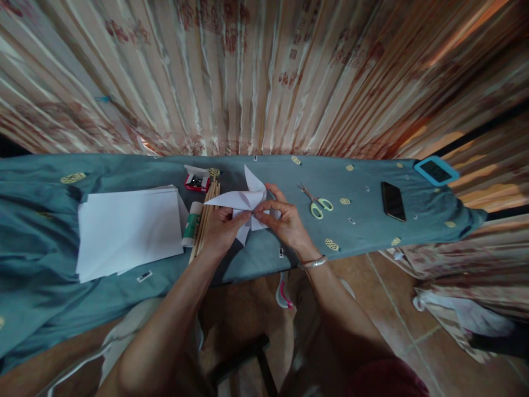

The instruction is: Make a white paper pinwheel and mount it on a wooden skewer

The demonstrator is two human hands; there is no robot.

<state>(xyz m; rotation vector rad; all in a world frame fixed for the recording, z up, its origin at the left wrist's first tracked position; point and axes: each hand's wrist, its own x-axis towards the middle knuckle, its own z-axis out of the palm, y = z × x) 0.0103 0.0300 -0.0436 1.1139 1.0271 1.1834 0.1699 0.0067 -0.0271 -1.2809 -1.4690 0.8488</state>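
A white paper pinwheel [237, 198] with pointed, curled blades is held up over the cloth-covered table. My left hand [225, 229] grips its lower left part, thumb reaching toward the centre. With thumb and forefinger, my right hand [281, 218] pinches the pinwheel at its middle; something small and dark shows there, too small to name. Left of my left hand lie several thin wooden sticks [211, 194] and a green and white glue stick [192, 223]. Behind them stands an open red and white box [197, 179] with small dark metallic pieces inside.
A stack of white paper [130, 229] lies on the left of the blue-green tablecloth [264, 264]. To the right are scissors [316, 203] with pale green handles, a dark phone [393, 201] and a blue-framed device [437, 170]. Pleated curtains [248, 77] hang behind the table.
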